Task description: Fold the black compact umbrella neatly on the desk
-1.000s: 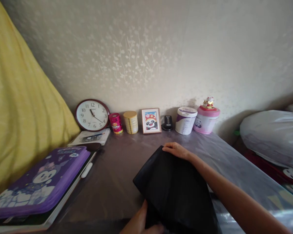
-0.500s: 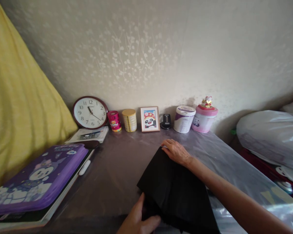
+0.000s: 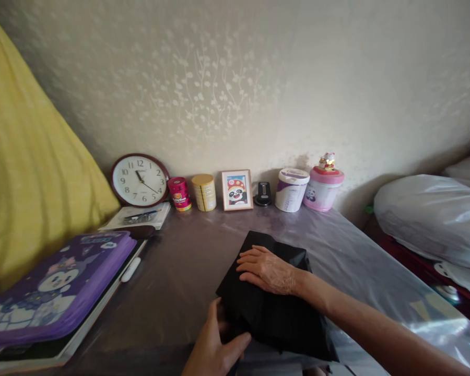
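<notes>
A black, folded, soft-looking thing (image 3: 270, 318), perhaps a bag or cloth, lies at the near middle of the table with creases across its top. My right hand (image 3: 268, 269) rests flat on its upper part, fingers stretched out to the left. At its near left edge, my left hand (image 3: 219, 339) curves around it, thumb and forefinger bent; the other fingers are mostly hidden.
Purple cartoon case (image 3: 62, 287) lies on books at left, beside a white marker (image 3: 130, 269). Along the wall stand a clock (image 3: 140, 180), pink can (image 3: 179, 194), yellow tin (image 3: 204, 193), panda picture (image 3: 237, 190), black stapler-like object (image 3: 263, 194) and two tubs (image 3: 292, 190).
My right hand has slid from the far edge of the black thing toward me, onto its top. The far part now shows creased and lies lower. My left hand stays near the same edge.
</notes>
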A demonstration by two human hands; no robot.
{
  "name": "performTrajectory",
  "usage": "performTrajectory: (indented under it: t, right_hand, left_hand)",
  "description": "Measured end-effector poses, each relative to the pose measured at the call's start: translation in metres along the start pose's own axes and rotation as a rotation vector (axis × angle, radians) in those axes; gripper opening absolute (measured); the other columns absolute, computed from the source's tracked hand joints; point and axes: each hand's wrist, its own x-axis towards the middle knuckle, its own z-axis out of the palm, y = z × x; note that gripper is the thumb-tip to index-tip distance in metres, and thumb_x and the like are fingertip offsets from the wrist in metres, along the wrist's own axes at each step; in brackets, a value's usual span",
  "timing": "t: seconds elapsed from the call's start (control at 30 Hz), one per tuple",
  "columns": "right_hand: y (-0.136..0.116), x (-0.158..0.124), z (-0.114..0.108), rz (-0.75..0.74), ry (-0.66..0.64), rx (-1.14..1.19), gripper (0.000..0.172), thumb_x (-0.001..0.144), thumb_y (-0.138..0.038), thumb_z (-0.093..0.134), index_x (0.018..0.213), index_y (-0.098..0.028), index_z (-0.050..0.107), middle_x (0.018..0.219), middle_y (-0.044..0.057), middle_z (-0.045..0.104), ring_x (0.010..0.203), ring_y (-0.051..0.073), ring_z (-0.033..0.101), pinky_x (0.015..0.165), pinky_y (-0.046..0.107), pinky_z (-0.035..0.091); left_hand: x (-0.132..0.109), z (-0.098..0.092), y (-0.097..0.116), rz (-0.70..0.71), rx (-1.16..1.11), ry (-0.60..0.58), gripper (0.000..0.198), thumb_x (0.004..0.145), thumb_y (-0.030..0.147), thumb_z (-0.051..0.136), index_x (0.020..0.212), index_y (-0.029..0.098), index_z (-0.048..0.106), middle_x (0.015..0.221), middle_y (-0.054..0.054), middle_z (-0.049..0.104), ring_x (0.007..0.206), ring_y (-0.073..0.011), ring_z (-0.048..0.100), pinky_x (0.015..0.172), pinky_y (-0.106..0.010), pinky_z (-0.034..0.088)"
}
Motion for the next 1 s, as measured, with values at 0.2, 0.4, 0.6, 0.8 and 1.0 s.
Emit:
performTrajectory:
  t: [0.2,0.4,0.6,0.8,1.0]
  right_hand:
    - [0.034,0.004,-0.001,0.107,0.038,-0.100,0.030,0.094,-0.033,0.036,0.102,-0.022,0.063,0.108,0.005,0.065,0.110,0.018,0.053,0.098,0.038,0.033]
    - [0.077,-0.019,-0.033,0.338,0.072,-0.127,0.027,0.090,-0.028,0.042,0.102,-0.018,0.064,0.109,0.009,0.064,0.106,0.023,0.055,0.094,0.038,0.039]
    - [0.120,-0.074,-0.057,0.661,-0.038,-0.013,0.045,0.074,-0.003,0.040,0.107,-0.024,0.062,0.104,0.006,0.067,0.091,0.024,0.063,0.082,0.038,0.046]
    - [0.118,-0.101,-0.068,0.606,-0.160,0.279,0.060,0.069,-0.009,0.050,0.125,-0.029,0.049,0.125,0.003,0.056,0.098,0.023,0.061,0.089,0.039,0.045]
    - [0.096,-0.096,-0.071,0.558,-0.131,0.390,0.052,0.073,-0.029,0.059,0.124,-0.033,0.049,0.132,0.002,0.049,0.098,0.023,0.058,0.086,0.036,0.047]
  left_hand:
    - [-0.003,-0.002,0.006,0.003,0.014,-0.037,0.102,0.075,0.031,0.061,0.139,0.014,-0.017,0.059,0.005,0.059,0.057,-0.0151,0.059,0.057,-0.026,0.045]
    - [-0.004,-0.005,0.006,0.002,-0.008,-0.114,0.086,0.077,0.037,0.056,0.140,0.018,0.001,0.071,0.000,0.059,0.060,-0.0161,0.059,0.045,-0.023,0.045]
    - [-0.004,-0.006,0.001,-0.001,-0.053,-0.140,0.071,0.076,0.045,0.057,0.135,0.022,0.023,0.081,-0.004,0.059,0.069,-0.0172,0.059,0.046,-0.022,0.047]
    - [-0.004,-0.008,0.002,0.017,-0.063,-0.163,0.078,0.077,0.047,0.055,0.139,0.023,0.014,0.075,-0.001,0.057,0.065,-0.0166,0.058,0.045,-0.022,0.046]
    - [-0.007,-0.008,0.009,0.003,-0.062,-0.174,0.086,0.079,0.048,0.052,0.141,0.024,-0.003,0.070,0.003,0.057,0.052,-0.0127,0.055,0.040,-0.021,0.044]
